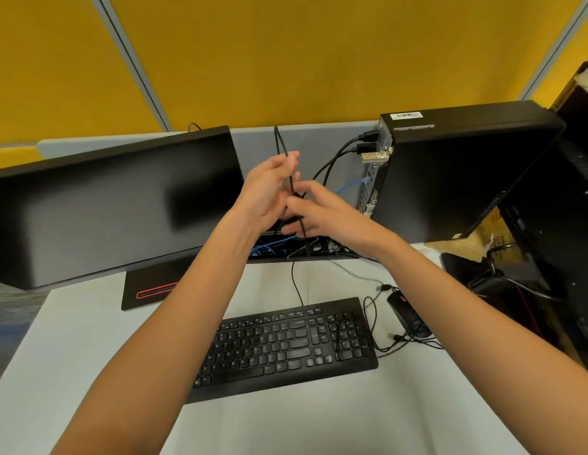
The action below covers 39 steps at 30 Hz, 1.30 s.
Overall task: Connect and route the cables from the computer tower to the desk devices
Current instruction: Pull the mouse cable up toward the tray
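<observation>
A black computer tower (450, 178) stands upright at the back right of the white desk (72, 339), its rear ports facing left with black cables (335, 159) and a blue cable (351, 184) plugged in. Between the tower and the black monitor (105, 205), both hands are raised together. My left hand (269, 192) holds a thin black cable (281, 142) that runs up behind the desk. My right hand (322, 211) pinches the same cable lower down, where it drops into the cable gap. A black keyboard (286, 346) and black mouse (406, 313) lie in front.
A cable slot (286, 246) at the desk's back edge holds blue and black wires. Loose mouse cable loops (381, 336) lie right of the keyboard. A grey and yellow partition (286, 60) stands behind. Dark equipment and a cardboard box (483, 238) crowd the right side.
</observation>
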Available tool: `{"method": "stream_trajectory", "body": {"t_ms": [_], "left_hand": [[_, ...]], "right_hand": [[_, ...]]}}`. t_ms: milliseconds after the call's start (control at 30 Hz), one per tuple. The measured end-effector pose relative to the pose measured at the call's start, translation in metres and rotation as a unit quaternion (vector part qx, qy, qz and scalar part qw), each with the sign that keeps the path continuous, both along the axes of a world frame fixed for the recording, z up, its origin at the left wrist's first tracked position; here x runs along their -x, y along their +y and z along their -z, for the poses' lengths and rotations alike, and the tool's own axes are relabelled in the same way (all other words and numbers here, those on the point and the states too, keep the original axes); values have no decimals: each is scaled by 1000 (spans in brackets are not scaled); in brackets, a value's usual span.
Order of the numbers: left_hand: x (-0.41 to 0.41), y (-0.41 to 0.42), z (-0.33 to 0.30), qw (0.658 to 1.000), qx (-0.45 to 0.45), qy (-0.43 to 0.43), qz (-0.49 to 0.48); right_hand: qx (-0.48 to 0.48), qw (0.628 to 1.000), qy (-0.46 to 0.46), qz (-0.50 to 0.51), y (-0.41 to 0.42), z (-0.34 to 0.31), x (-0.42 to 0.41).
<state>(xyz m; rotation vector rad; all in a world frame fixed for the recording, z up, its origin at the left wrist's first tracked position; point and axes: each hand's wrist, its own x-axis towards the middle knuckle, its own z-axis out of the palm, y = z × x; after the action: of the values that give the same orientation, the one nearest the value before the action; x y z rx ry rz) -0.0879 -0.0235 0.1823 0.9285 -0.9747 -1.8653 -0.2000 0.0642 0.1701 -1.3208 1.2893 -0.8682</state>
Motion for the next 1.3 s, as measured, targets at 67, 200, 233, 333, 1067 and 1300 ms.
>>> {"method": "stream_trajectory", "body": {"t_ms": [67,200,233,333,1067,1300], "left_hand": [[-1,3,-2,996,63,-51,40],[-15,-3,15,922,260,-271,-95],[-17,-3,24,892,286,-316,-149],[-9,5,49,878,225,-385,-174],[-40,-5,66,999,-22,-36,27],[-13,15,50,956,152,-237,81]], "right_hand": [[56,997,44,7,1,2,-1],[195,965,104,140,-5,-8,31],[210,959,112,156,-6,-11,42],[237,950,144,146,-11,-19,66],[-60,861,486,136,26,80,142],[130,888,418,140,10,53,68]]}}
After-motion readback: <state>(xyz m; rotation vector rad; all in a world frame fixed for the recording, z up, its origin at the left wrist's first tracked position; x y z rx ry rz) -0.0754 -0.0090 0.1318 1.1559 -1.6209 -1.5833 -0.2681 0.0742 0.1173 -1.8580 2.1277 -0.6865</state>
